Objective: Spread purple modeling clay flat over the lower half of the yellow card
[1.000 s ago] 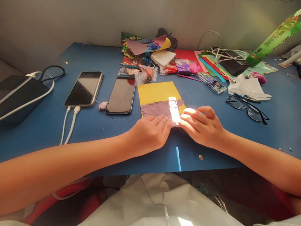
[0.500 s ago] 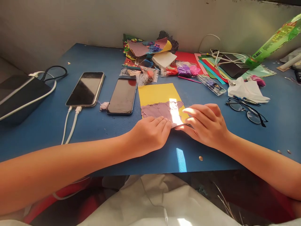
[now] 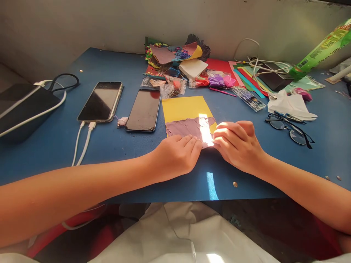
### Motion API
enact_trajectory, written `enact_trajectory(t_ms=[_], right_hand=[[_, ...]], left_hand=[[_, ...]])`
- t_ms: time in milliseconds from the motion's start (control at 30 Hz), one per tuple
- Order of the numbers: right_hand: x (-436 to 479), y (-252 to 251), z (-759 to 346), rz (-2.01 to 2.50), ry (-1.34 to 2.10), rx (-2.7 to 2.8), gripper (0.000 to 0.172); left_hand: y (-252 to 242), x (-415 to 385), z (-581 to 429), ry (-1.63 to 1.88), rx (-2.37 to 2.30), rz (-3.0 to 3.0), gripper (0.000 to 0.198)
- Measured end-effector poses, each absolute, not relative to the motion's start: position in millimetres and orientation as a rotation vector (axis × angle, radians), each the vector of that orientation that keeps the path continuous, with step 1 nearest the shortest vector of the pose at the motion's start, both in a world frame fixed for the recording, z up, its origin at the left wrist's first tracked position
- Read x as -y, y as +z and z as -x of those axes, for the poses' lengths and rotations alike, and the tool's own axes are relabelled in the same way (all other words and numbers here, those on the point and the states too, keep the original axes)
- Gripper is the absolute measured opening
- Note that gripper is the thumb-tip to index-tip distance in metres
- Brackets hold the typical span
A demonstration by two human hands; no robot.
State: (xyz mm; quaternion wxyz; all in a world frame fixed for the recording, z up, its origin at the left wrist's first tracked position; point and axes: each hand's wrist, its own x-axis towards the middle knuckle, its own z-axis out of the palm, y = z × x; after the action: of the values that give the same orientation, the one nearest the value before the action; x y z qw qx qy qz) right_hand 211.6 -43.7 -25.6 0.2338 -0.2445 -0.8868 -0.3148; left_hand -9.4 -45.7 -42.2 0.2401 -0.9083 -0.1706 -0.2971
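Note:
A yellow card (image 3: 184,106) lies on the table before me, its lower half covered by a rough purple layer (image 3: 182,127) that looks like spread clay. Fingers curled, my left hand (image 3: 179,153) grips the card's near edge and hides its lower left part. At the lower right corner, my right hand (image 3: 237,144) pinches the card's edge between thumb and fingers. A strip of bright sunlight falls across the purple layer between both hands.
Left of the card lie a phone (image 3: 144,109) and a second, plugged-in phone (image 3: 101,101). Behind are small bags of clay (image 3: 216,79) and coloured paper (image 3: 219,65). Eyeglasses (image 3: 290,129) rest at right, near a green bottle (image 3: 319,53). The blue table's (image 3: 170,190) front edge is close.
My right thumb and fingers have come together on the card's lower right corner; they were spread apart before. My left hand keeps its place. The whole view has shifted slightly.

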Motion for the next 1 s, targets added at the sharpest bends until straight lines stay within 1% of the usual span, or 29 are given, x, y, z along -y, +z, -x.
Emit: enact_trajectory(t_ms=[200, 433, 567, 633, 700, 767, 800, 867, 1000], right_hand=[[43, -27, -212, 0.696, -0.905, 2.465, 0.021], [44, -26, -216, 0.702, -0.942, 2.47, 0.029], [42, -25, -221, 0.7, -0.928, 2.479, 0.031], [40, -24, -223, 0.701, -0.935, 2.458, 0.027], [38, -22, -226, 0.663, -0.948, 2.412, 0.019], [37, -21, -227, 0.546, -0.952, 2.373, 0.009], [37, -21, -227, 0.472, -0.955, 2.366, 0.008], [36, -22, -227, 0.374, -0.971, 2.368, 0.011], [34, -23, -227, 0.393, -0.995, 2.36, 0.014]], left_hand=[[-43, 46, 10, -0.787, 0.477, 2.463, 0.02], [-43, 45, 10, -0.764, 0.477, 2.449, 0.02], [-42, 45, 10, -0.78, 0.474, 2.457, 0.019], [-41, 46, 11, -0.783, 0.485, 2.456, 0.02], [-40, 47, 11, -0.777, 0.51, 2.448, 0.023], [-39, 48, 12, -0.776, 0.531, 2.434, 0.025], [-38, 48, 12, -0.78, 0.534, 2.427, 0.025], [-38, 48, 12, -0.792, 0.53, 2.42, 0.025], [-38, 47, 13, -0.807, 0.529, 2.419, 0.023]])
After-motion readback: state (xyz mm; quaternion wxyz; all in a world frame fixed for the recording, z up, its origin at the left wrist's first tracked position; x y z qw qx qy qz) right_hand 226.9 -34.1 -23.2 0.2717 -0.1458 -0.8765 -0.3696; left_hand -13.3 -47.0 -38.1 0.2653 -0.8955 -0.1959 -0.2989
